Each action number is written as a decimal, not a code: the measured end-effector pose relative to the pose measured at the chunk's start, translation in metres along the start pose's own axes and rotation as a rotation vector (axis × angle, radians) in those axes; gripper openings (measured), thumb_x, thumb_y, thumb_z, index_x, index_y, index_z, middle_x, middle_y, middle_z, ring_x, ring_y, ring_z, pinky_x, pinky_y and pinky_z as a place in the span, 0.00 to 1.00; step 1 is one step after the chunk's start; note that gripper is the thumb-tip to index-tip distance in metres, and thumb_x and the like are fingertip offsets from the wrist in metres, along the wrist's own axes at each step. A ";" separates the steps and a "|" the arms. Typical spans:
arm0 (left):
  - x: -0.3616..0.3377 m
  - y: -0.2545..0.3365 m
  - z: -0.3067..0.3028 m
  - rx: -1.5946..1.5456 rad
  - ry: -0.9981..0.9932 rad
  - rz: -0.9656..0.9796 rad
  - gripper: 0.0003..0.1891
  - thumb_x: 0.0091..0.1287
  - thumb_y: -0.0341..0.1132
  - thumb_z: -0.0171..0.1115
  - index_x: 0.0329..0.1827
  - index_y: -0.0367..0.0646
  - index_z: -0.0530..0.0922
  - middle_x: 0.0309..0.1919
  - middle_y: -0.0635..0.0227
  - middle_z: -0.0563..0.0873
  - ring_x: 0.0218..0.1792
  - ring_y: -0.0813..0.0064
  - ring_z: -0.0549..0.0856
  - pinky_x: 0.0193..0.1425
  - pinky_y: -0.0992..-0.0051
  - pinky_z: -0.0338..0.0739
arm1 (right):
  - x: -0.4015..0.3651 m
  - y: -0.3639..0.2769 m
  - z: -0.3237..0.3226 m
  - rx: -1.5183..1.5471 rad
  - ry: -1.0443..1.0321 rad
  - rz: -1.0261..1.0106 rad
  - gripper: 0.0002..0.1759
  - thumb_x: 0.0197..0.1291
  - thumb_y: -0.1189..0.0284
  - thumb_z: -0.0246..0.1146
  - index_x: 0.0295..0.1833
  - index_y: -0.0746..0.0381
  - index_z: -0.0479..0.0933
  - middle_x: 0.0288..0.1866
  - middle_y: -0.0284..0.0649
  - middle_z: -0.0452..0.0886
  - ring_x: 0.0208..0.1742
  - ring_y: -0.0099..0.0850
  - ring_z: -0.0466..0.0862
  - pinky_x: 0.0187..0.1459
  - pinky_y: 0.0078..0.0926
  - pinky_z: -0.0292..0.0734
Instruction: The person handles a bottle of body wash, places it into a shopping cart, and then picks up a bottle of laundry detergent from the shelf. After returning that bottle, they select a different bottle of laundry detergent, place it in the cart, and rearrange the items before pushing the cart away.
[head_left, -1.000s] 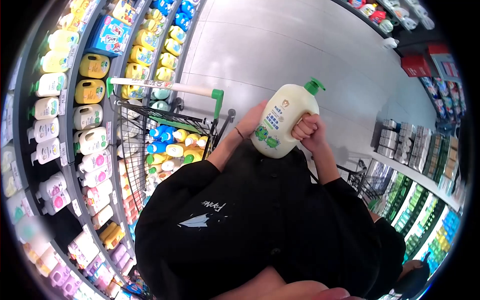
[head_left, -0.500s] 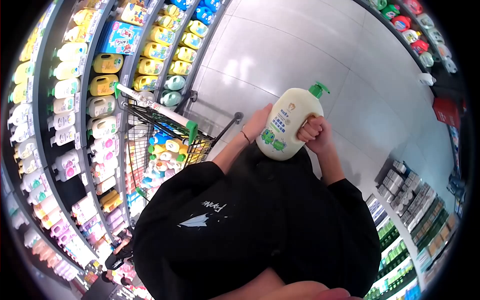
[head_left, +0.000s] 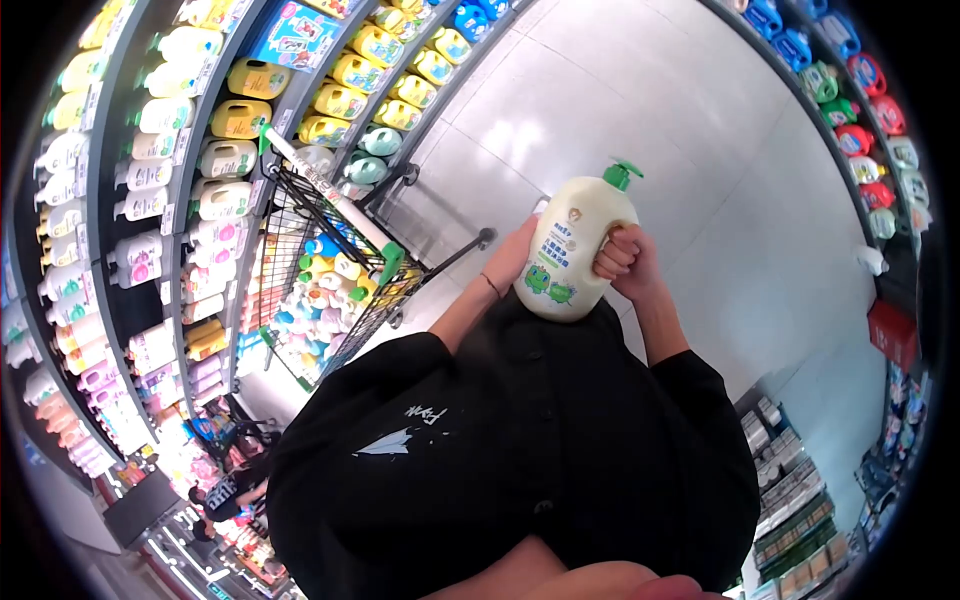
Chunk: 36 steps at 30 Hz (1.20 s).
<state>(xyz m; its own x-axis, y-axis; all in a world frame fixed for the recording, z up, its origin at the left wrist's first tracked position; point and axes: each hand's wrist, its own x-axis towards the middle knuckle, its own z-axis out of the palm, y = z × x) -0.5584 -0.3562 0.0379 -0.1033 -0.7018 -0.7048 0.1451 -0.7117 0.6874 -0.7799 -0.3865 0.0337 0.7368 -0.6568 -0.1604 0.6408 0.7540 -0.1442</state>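
A large cream pump bottle (head_left: 575, 235) with a green pump top and cartoon frogs on its label is held upright in front of my black shirt. My right hand (head_left: 630, 262) has its fingers wrapped through the bottle's handle. Against the bottle's other side rests my left hand (head_left: 512, 258), its fingers mostly hidden behind it. A small white edge (head_left: 541, 205) shows near the left fingertips; what it belongs to is hidden.
A shopping cart (head_left: 340, 205) full of bottles stands to the left, beside shelves of pump bottles (head_left: 240, 118). Grey tiled floor (head_left: 480, 110) lies ahead. More shelves of detergent bottles (head_left: 855, 140) line the right. People (head_left: 225, 497) are at the lower left.
The view has turned, so the shelves and cart shift in the frame and more of the right-hand shelves shows. Both hands keep the bottle in nearly the same place before my body.
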 end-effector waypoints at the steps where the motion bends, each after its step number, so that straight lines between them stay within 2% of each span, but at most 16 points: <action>1: 0.008 0.001 -0.002 -0.079 -0.019 0.027 0.30 0.77 0.54 0.40 0.51 0.32 0.79 0.43 0.63 0.86 0.42 0.76 0.82 0.51 0.76 0.74 | 0.011 -0.008 0.005 -0.032 0.016 0.026 0.24 0.65 0.69 0.47 0.14 0.48 0.53 0.09 0.25 0.53 0.12 0.21 0.53 0.19 0.24 0.55; 3: 0.030 0.000 -0.013 -0.144 -0.039 0.008 0.29 0.77 0.54 0.39 0.53 0.34 0.78 0.44 0.64 0.85 0.44 0.77 0.81 0.52 0.76 0.74 | 0.028 -0.023 0.015 -0.103 0.030 0.043 0.23 0.65 0.69 0.47 0.15 0.48 0.53 0.09 0.25 0.54 0.12 0.22 0.53 0.19 0.24 0.55; 6: 0.051 0.038 -0.013 -0.125 -0.048 0.124 0.31 0.77 0.55 0.38 0.52 0.34 0.79 0.44 0.63 0.85 0.45 0.75 0.81 0.54 0.74 0.74 | 0.058 -0.048 0.029 -0.225 0.024 0.016 0.23 0.65 0.69 0.47 0.15 0.48 0.54 0.09 0.25 0.54 0.12 0.22 0.53 0.20 0.24 0.55; 9: 0.098 0.061 -0.033 0.045 -0.019 0.162 0.34 0.77 0.56 0.36 0.49 0.30 0.80 0.42 0.57 0.86 0.45 0.71 0.82 0.55 0.71 0.72 | 0.094 -0.068 0.043 -0.282 0.106 -0.007 0.23 0.64 0.69 0.47 0.14 0.48 0.54 0.08 0.25 0.54 0.12 0.22 0.54 0.19 0.24 0.55; 10: 0.111 0.072 -0.038 0.090 0.008 0.184 0.35 0.77 0.57 0.36 0.48 0.29 0.80 0.42 0.55 0.86 0.45 0.70 0.82 0.55 0.70 0.72 | 0.109 -0.075 0.049 -0.273 0.059 0.004 0.23 0.63 0.70 0.47 0.13 0.48 0.54 0.08 0.25 0.54 0.11 0.22 0.53 0.19 0.24 0.55; 11: 0.131 0.070 -0.044 0.115 0.067 0.239 0.34 0.77 0.56 0.37 0.47 0.28 0.79 0.40 0.54 0.86 0.43 0.69 0.82 0.54 0.69 0.72 | 0.123 -0.080 0.056 -0.327 0.045 0.011 0.23 0.63 0.70 0.47 0.13 0.48 0.54 0.08 0.25 0.54 0.11 0.22 0.53 0.19 0.24 0.54; 16: 0.141 0.108 -0.081 0.012 0.020 0.572 0.32 0.76 0.55 0.41 0.43 0.28 0.78 0.36 0.55 0.86 0.40 0.69 0.82 0.48 0.73 0.73 | 0.195 -0.091 0.085 -0.465 0.009 0.124 0.23 0.62 0.69 0.48 0.14 0.49 0.54 0.08 0.24 0.55 0.11 0.21 0.54 0.19 0.24 0.53; 18: 0.134 0.125 -0.092 -0.357 -0.008 0.313 0.31 0.75 0.54 0.42 0.44 0.27 0.78 0.35 0.54 0.86 0.39 0.69 0.83 0.47 0.74 0.73 | 0.223 -0.091 0.093 -0.502 -0.004 0.169 0.23 0.62 0.69 0.49 0.14 0.49 0.54 0.08 0.24 0.55 0.11 0.21 0.54 0.19 0.24 0.53; 21: 0.134 0.137 -0.117 -0.367 0.086 0.316 0.33 0.75 0.54 0.41 0.43 0.26 0.78 0.37 0.51 0.86 0.39 0.66 0.83 0.49 0.71 0.73 | 0.264 -0.091 0.098 -0.491 -0.021 0.269 0.23 0.63 0.69 0.49 0.14 0.49 0.54 0.08 0.23 0.55 0.11 0.21 0.53 0.19 0.24 0.52; 24: 0.140 0.139 -0.143 -0.024 0.286 0.330 0.35 0.74 0.56 0.39 0.41 0.25 0.79 0.38 0.48 0.86 0.41 0.64 0.83 0.51 0.68 0.73 | 0.305 -0.090 0.101 -0.495 -0.048 0.385 0.23 0.63 0.69 0.49 0.14 0.48 0.54 0.08 0.23 0.55 0.11 0.20 0.53 0.20 0.24 0.51; 28: 0.156 0.140 -0.161 -0.087 0.418 0.323 0.37 0.75 0.58 0.38 0.40 0.25 0.80 0.39 0.48 0.86 0.41 0.63 0.83 0.53 0.65 0.73 | 0.351 -0.090 0.107 -0.526 -0.045 0.527 0.23 0.64 0.69 0.49 0.14 0.49 0.55 0.08 0.24 0.54 0.11 0.21 0.53 0.20 0.24 0.51; 30: 0.164 0.137 -0.164 -0.043 0.564 0.422 0.36 0.75 0.57 0.38 0.38 0.26 0.80 0.37 0.48 0.86 0.41 0.62 0.84 0.52 0.64 0.73 | 0.371 -0.091 0.110 -0.546 -0.069 0.576 0.23 0.64 0.69 0.49 0.14 0.49 0.55 0.09 0.24 0.54 0.12 0.21 0.53 0.20 0.24 0.52; 32: 0.180 0.141 -0.169 -0.061 0.613 0.441 0.35 0.75 0.56 0.37 0.37 0.27 0.80 0.36 0.48 0.86 0.40 0.61 0.84 0.51 0.63 0.74 | 0.387 -0.097 0.111 -0.560 -0.078 0.594 0.23 0.63 0.68 0.49 0.14 0.49 0.55 0.09 0.24 0.54 0.12 0.21 0.53 0.20 0.24 0.52; 36: 0.183 0.186 -0.178 -0.077 0.678 0.454 0.32 0.76 0.52 0.37 0.34 0.29 0.79 0.35 0.47 0.86 0.39 0.58 0.84 0.50 0.62 0.74 | 0.427 -0.122 0.106 -0.620 -0.115 0.602 0.22 0.63 0.68 0.50 0.15 0.49 0.56 0.08 0.24 0.56 0.12 0.22 0.55 0.21 0.24 0.53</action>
<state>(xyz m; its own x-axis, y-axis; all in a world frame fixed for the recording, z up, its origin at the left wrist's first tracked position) -0.3754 -0.6112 0.0057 0.5959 -0.7317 -0.3310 0.0998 -0.3416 0.9346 -0.5208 -0.7586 0.0859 0.9511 -0.1176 -0.2857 -0.0729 0.8131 -0.5776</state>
